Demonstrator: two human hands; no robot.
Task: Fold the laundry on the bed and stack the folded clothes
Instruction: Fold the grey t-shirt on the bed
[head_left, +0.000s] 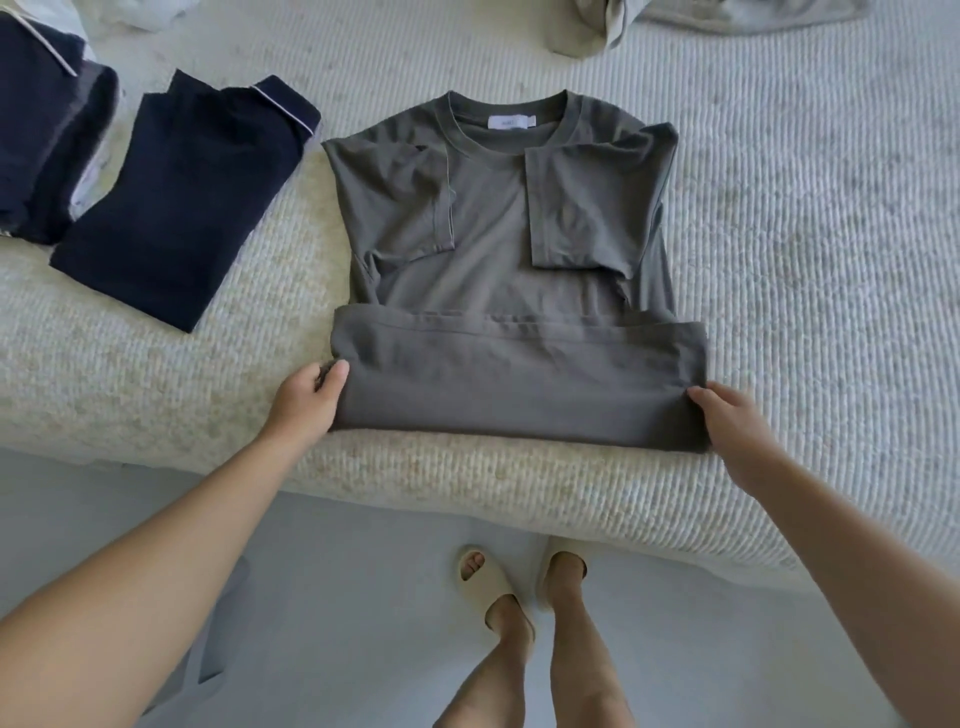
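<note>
Down at the near edge of the bed (779, 260), the left hand (306, 400) pinches the left corner of the grey T-shirt (498, 249) at its fold, thumb on top. The right hand (737, 431) grips the opposite corner, fingers tucked under the cloth. Both forearms reach in from below. One shirt lies flat, both sleeves folded inward, its bottom part turned up. A white neck label (511, 122) shows, its writing too small to read. Left of it lie two folded navy garments (171, 208), possibly more beneath.

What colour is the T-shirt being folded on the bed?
Plain olive-grey short-sleeved cotton T-shirt, clearest in the head view.
</note>
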